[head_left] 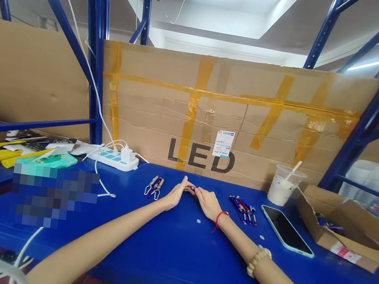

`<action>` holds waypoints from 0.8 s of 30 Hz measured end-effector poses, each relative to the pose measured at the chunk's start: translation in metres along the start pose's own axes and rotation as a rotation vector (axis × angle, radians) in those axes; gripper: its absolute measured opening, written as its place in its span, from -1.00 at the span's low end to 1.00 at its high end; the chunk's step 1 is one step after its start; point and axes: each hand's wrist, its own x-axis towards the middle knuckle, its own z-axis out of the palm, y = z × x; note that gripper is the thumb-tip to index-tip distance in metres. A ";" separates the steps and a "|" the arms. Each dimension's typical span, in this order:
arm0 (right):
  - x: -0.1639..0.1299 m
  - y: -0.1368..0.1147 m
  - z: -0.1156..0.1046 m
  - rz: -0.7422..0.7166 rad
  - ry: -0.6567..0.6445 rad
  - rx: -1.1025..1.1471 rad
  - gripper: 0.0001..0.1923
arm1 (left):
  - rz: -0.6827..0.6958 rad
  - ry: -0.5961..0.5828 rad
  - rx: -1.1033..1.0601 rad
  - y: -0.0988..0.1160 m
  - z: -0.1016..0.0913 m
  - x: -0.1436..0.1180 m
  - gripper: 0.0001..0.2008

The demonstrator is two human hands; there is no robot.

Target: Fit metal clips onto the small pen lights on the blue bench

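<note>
Low in the frame two bare forearms reach up across the glossy blue table [168, 251] and meet at centre, where the left hand [176, 195] and right hand [208, 203] pinch a tiny dark object [192, 188] between their fingertips, each grip narrow and closed on it. It looks light, stiff and smooth, so it is likely to slip; holding it by its two ends seems safest. Just left lies a bunch of small silver-and-purple keychain lights [154, 186], just right a cluster of red-and-blue pens [242, 208], then a black smartphone [286, 230] and an open cardboard box [346, 228]. Open table remains nearer the person. Farther back stand a plastic cup with a straw [285, 185], a white power strip [117, 158] and a taped cardboard wall marked LED [282, 126].
</note>
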 end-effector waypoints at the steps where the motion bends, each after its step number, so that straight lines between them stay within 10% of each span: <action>1: 0.002 0.001 0.000 -0.005 -0.009 0.012 -0.59 | -0.001 0.007 0.013 -0.001 0.000 0.001 -0.34; 12: -0.007 0.002 -0.007 -0.112 -0.070 0.093 -0.53 | -0.055 0.205 0.231 -0.008 0.001 0.009 -0.24; 24: -0.014 0.004 -0.013 -0.096 -0.147 -0.109 -0.60 | -0.112 0.046 -0.001 0.008 -0.003 -0.001 -0.13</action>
